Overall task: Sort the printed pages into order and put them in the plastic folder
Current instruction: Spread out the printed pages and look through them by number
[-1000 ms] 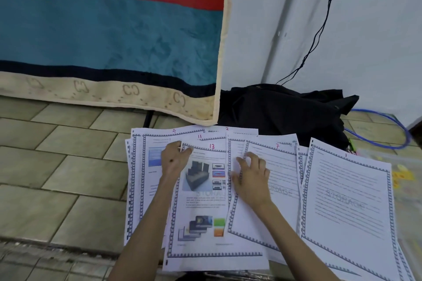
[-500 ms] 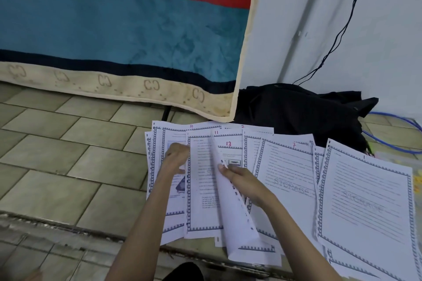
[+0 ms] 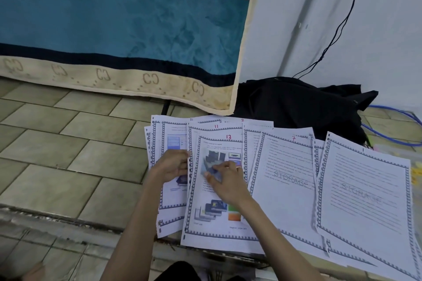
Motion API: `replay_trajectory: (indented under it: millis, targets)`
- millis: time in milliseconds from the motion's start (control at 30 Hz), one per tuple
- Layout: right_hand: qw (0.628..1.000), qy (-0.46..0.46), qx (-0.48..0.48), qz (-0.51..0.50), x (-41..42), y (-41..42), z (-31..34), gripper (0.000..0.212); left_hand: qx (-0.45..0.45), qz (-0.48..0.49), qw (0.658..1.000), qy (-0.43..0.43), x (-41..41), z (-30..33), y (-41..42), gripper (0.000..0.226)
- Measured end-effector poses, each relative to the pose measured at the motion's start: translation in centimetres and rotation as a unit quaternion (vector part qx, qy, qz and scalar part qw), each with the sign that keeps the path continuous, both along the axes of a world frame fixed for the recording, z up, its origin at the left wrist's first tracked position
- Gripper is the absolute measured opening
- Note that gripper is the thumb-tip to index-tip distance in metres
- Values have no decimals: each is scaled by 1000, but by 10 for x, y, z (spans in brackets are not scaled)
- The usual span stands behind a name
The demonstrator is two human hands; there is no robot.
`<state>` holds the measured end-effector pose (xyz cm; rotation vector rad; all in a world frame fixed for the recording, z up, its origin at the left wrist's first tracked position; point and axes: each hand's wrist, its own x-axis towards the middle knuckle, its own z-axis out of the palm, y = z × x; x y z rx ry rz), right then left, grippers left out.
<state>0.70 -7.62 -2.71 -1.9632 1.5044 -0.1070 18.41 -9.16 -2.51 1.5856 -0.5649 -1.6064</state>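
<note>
Right hand (image 3: 225,181) lies with fingers spread flat on the page marked 13 (image 3: 219,191), no real grip. Left hand (image 3: 172,165) has loosely curled fingers at that page's left edge; can't tell if it's pinching. Printed pages (image 3: 363,191) fan across the tiled floor (image 3: 68,143).

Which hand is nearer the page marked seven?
Right. The right hand rests on page 13, just left of page 7; the left hand lies farther left, beyond page 13.

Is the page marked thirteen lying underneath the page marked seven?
No, the page marked 13 lies on top of its pile under the right hand, beside and left of the page marked 7.
</note>
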Motion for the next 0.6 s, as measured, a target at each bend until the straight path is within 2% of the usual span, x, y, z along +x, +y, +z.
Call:
replay_trajectory:
  millis: [133, 233, 300, 333, 400, 433, 467, 500, 533, 567, 600]
  targets:
    - [999, -2, 30, -23, 3, -5, 2, 65, -19, 15, 1000, 16, 3, -4, 4, 27]
    - [995, -12, 72, -61, 12, -8, 6, 90, -34, 9, 999, 40, -2, -3, 4, 23]
    - [995, -16, 75, -69, 16, -9, 10, 96, -36, -27, 996, 76, -12, 5, 4, 24]
    - [995, -31, 67, -66, 14, -11, 13, 85, -41, -47, 994, 95, -17, 10, 3, 29]
    - [990, -99, 65, -73, 3, -17, 15, 34, -69, -65, 992, 82, -23, 17, 0, 33]
    - [982, -138, 83, -94, -5, -21, 17, 16, -93, -48, 994, 24, -23, 16, -2, 28]
    - [973, -166, 108, -115, -13, -24, 20, 12, -115, -14, 990, -82, -19, 15, -4, 24]
    - [964, -188, 134, -131, -21, -26, 22, 14, -129, 18, 968, -215, -10, 10, -6, 26]
    - [956, -206, 154, -140, -27, -28, 23, 14, -129, 44, 931, -338, -1, 5, -8, 31]
    - [951, -217, 165, -145, -29, -30, 23, 11, -112, 64, 895, -427, 8, 1, -8, 38]
    - [948, -224, 173, -149, -30, -30, 23, 5, -78, 76, 873, -475, 16, -3, -7, 45]
